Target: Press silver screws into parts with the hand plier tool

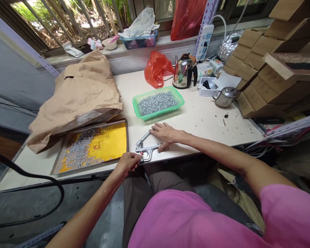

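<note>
A grey metal pair of hand-press pliers [147,148], with a spring and a C-shaped jaw, lies at the table's front edge. My right hand [166,134] is on its handles, fingers stretched over the upper one and the thumb by the lower one. My left hand [129,161] is pinched closed at the jaw, beside a small red part; what the fingertips hold is hidden. Left of the pliers is a shallow tray [127,136] with a yellow lining and many small metal pins. Beyond the pliers stands a green plastic basket [157,114] full of small metal pieces.
A large brown paper bag [80,88] leans over the tray's back edge. Farther back are a red plastic bag [157,69], a steel kettle [183,72] and a metal pot [226,97]. Cardboard boxes [268,72] are stacked at the right. Small scraps lie on the table's right side.
</note>
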Available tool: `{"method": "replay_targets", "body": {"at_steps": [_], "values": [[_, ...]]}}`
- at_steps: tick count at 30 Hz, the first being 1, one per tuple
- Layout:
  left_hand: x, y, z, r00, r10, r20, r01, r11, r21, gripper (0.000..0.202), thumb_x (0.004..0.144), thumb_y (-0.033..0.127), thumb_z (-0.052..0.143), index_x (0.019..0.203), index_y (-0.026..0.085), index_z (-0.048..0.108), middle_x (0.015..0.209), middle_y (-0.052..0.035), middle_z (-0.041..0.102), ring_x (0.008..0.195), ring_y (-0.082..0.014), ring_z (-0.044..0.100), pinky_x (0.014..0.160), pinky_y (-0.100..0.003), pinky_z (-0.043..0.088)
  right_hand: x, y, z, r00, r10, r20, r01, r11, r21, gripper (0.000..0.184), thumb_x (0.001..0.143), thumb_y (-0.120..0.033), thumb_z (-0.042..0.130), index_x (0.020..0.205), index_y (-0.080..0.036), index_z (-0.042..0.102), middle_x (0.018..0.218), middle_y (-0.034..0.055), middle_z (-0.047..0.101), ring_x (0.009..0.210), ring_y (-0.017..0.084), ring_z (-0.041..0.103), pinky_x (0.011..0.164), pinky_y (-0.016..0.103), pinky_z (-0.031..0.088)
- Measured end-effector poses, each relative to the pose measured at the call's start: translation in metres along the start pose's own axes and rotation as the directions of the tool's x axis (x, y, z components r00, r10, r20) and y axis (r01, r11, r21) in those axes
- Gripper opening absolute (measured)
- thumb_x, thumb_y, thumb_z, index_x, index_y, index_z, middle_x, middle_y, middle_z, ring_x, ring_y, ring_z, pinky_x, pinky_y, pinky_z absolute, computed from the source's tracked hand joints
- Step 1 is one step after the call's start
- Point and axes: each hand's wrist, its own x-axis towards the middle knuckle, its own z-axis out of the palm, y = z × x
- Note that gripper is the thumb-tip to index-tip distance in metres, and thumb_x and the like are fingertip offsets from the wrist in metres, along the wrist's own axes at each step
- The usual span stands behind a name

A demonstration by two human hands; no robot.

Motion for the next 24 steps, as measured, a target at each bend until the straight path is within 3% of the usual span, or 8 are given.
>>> {"method": "replay_targets", "body": {"at_steps": [4, 9, 13, 16, 18, 20, 22, 24], "values": [[0.002, -0.001, 0.001, 1.0, 0.002, -0.003, -0.002, 1.0, -0.01, 0.036, 0.056, 0.048, 0.071, 0.059, 0.014, 0.058, 0.047, 0.0049, 0.049, 0.038, -0.0057, 0.039, 0.037, -0.019, 0.028, 0.004, 0.001, -0.003, 1.0, -0.013, -0.016, 0.013, 1.0, -0.011, 0.093, 0.064, -0.066, 0.07, 0.132, -0.008, 0.044, 0.129, 0.0206, 0.047, 0.116, 0.035, 0.042, 0.097, 0.052, 0.034], [0.002, -0.002, 0.001, 1.0, -0.01, -0.02, 0.01, 1.0, -0.007, 0.04, 0.057, 0.052, 0.072, 0.056, 0.016, 0.054, 0.046, 0.0053, 0.047, 0.039, -0.0065, 0.039, 0.039, -0.02, 0.031, 0.001, -0.006, -0.004, 1.0, 0.019, -0.02, -0.02, 0.999, -0.043, 0.071, 0.07, -0.066, 0.065, 0.114, -0.01, 0.057, 0.115, 0.0167, 0.054, 0.107, 0.032, 0.045, 0.09, 0.046, 0.036], [-0.009, -0.004, 0.006, 0.987, 0.117, -0.114, -0.085, 0.964, 0.253, 0.035, 0.075, 0.05, 0.061, 0.062, 0.017, 0.057, 0.051, 0.0021, 0.051, 0.046, -0.012, 0.049, 0.048, -0.024, 0.04, -0.006, -0.014, -0.005, 0.999, 0.051, -0.009, -0.052, 0.998, -0.036, 0.058, 0.074, -0.059, 0.067, 0.106, -0.011, 0.061, 0.11, 0.015, 0.056, 0.106, 0.031, 0.046, 0.087, 0.042, 0.034], [-0.016, -0.003, 0.015, 0.856, 0.482, -0.188, -0.282, 0.739, 0.612, 0.028, 0.088, 0.039, 0.048, 0.083, 0.017, 0.065, 0.079, -0.0063, 0.065, 0.074, -0.0199, 0.06, 0.068, -0.03, 0.046, -0.012, -0.019, -0.006, 0.998, 0.053, -0.021, -0.054, 0.998, -0.02, 0.048, 0.077, -0.05, 0.07, 0.103, -0.011, 0.061, 0.109, 0.0135, 0.057, 0.106, 0.028, 0.046, 0.085, 0.039, 0.033], [-0.012, 0.002, 0.021, 0.73, 0.675, -0.103, -0.391, 0.537, 0.747, 0.027, 0.09, 0.035, 0.047, 0.099, 0.017, 0.065, 0.101, -0.011, 0.065, 0.096, -0.0248, 0.058, 0.082, -0.034, 0.046, -0.015, -0.022, -0.006, 0.998, 0.061, -0.036, -0.061, 0.998, -0.007, 0.045, 0.078, -0.046, 0.071, 0.104, -0.01, 0.061, 0.109, 0.0131, 0.057, 0.106, 0.027, 0.047, 0.085, 0.038, 0.032], [-0.001, 0.011, 0.026, 0.653, 0.757, 0.01, -0.463, 0.39, 0.796, 0.032, 0.089, 0.034, 0.052, 0.114, 0.015, 0.06, 0.118, -0.0141, 0.06, 0.111, -0.0283, 0.051, 0.092, -0.037, 0.043, -0.017, -0.024, -0.006, 0.996, 0.071, -0.046, -0.071, 0.997, 0.001, 0.045, 0.079, -0.045, 0.071, 0.105, -0.01, 0.06, 0.109, 0.0131, 0.056, 0.106, 0.026, 0.047, 0.085, 0.037, 0.033], [0.012, 0.022, 0.029, 0.647, 0.755, 0.102, -0.502, 0.321, 0.803, 0.044, 0.085, 0.032, 0.059, 0.125, 0.013, 0.053, 0.129, -0.0154, 0.055, 0.118, -0.0293, 0.047, 0.098, -0.038, 0.04, -0.018, -0.024, -0.006, 0.996, 0.076, -0.049, -0.076, 0.997, 0.006, 0.046, 0.08, -0.044, 0.07, 0.108, -0.009, 0.059, 0.109, 0.0135, 0.056, 0.105, 0.026, 0.048, 0.084, 0.036, 0.034], [0.023, 0.033, 0.028, 0.685, 0.704, 0.186, -0.522, 0.296, 0.8, 0.055, 0.083, 0.032, 0.062, 0.131, 0.011, 0.047, 0.132, -0.0156, 0.054, 0.118, -0.0291, 0.047, 0.099, -0.038, 0.039, -0.02, -0.023, -0.005, 0.996, 0.075, -0.047, -0.074, 0.997, 0.013, 0.05, 0.079, -0.045, 0.07, 0.111, -0.01, 0.058, 0.11, 0.0138, 0.056, 0.104, 0.026, 0.048, 0.082, 0.035, 0.037]]}}
